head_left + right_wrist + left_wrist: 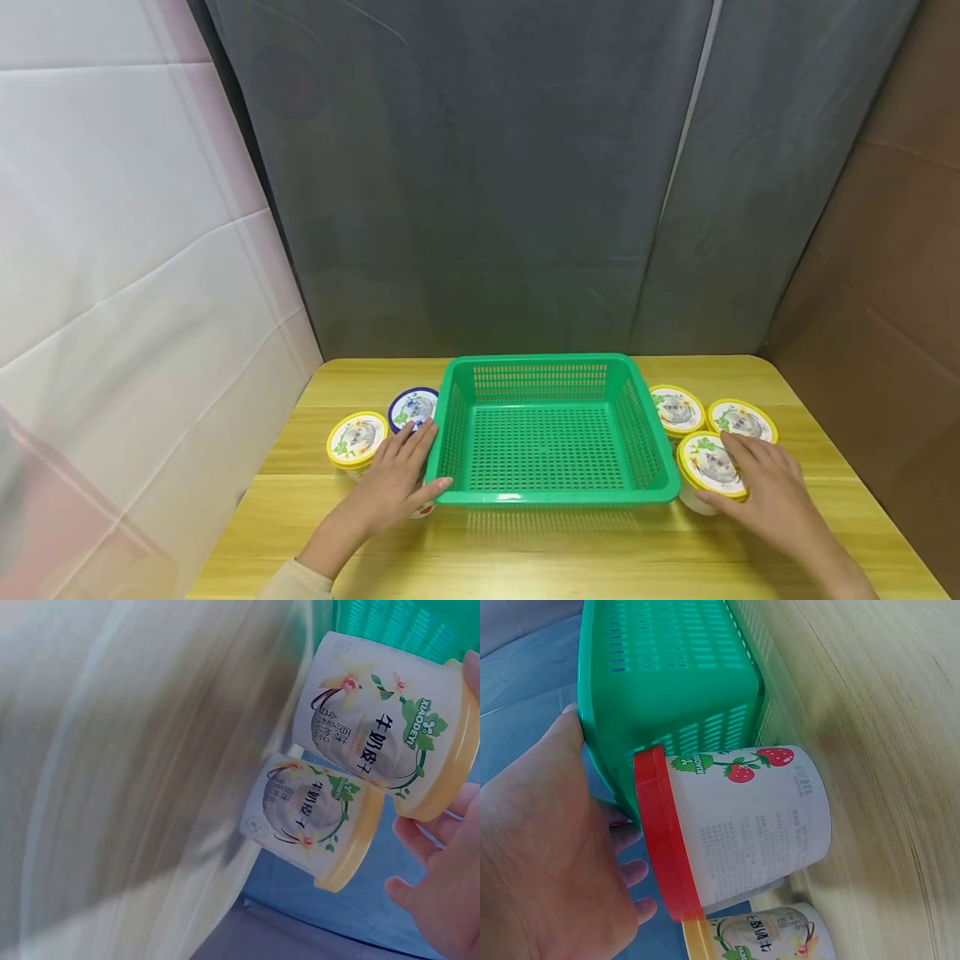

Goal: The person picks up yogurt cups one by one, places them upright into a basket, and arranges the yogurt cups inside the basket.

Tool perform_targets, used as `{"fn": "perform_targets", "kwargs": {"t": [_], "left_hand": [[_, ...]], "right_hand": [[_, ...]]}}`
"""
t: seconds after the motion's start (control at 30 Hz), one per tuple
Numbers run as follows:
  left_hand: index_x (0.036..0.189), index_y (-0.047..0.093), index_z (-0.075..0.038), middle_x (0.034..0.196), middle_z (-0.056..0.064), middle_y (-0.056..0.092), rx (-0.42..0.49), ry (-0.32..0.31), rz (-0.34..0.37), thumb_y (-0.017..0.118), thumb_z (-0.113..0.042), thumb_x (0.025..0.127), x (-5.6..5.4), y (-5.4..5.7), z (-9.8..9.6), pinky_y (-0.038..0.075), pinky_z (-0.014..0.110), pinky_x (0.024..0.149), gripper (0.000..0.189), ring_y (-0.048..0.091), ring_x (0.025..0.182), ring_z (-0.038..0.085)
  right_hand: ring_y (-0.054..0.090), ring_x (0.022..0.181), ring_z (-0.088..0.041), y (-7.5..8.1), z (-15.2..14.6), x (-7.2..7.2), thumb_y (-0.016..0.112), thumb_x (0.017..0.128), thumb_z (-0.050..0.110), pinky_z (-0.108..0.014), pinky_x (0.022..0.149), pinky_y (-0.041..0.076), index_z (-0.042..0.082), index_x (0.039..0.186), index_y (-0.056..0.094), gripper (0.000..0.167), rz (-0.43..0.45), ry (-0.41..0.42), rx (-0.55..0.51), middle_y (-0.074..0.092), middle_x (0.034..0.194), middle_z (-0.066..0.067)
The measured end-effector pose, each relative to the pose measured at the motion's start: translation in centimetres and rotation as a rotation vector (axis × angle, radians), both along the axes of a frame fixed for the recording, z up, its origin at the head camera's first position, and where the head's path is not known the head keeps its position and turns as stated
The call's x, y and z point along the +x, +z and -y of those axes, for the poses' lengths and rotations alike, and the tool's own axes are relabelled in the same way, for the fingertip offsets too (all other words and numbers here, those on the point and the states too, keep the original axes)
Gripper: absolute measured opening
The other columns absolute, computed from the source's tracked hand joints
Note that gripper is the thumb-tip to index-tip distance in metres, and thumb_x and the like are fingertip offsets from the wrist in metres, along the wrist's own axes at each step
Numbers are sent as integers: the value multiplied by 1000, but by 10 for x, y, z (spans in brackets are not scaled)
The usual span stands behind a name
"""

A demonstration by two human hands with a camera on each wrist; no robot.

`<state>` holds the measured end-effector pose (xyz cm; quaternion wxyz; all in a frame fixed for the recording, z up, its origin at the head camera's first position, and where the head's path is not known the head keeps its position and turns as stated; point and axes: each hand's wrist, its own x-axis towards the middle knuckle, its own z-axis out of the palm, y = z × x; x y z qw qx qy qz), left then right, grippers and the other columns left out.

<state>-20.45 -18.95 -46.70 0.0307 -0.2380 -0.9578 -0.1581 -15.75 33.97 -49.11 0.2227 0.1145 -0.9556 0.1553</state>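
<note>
My left hand (390, 485) lies at the left side of the green plastic basket (555, 497), fingers extended and thumb at its rim. Beneath that palm is a white paper tub with a red lid (667, 832), strawberries printed on its side; the hand hides most of it in the head view. With my right hand (776, 504) I grip a yellow-lidded tub (708, 462) by its lid, thumb on the near edge and fingers across the far side. It stands upright close to the basket's right front corner.
Two more yellow-lidded tubs, one behind (675, 410) and one farther right (742, 419), stand beside the held one. Left of the basket are a yellow-lidded tub (357, 439) and a blue-lidded tub (412, 405). A dark cloth wall (465, 183) borders the wooden table (540, 558).
</note>
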Motion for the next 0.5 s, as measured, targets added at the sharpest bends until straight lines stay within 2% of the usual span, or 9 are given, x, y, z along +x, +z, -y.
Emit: {"fn": "perform_targets", "kwargs": {"t": [0.37,0.5], "left_hand": [[158,24,-7,166,10,23,-5,4,35,51,-58,96,0,3,-1,20,66,119,84,19,153,40],[157,24,-7,166,10,23,-5,2,40,50,-57,97,0,4,-1,20,66,119,83,19,153,40]], "right_hand": [[44,121,-45,17,-5,-4,84,69,51,-66,104,23,-1,139,49,95,-6,4,4,54,133,-27],[45,119,-44,25,-6,-5,85,67,52,-64,102,25,-1,137,51,94,-24,-1,15,55,133,-27]]}}
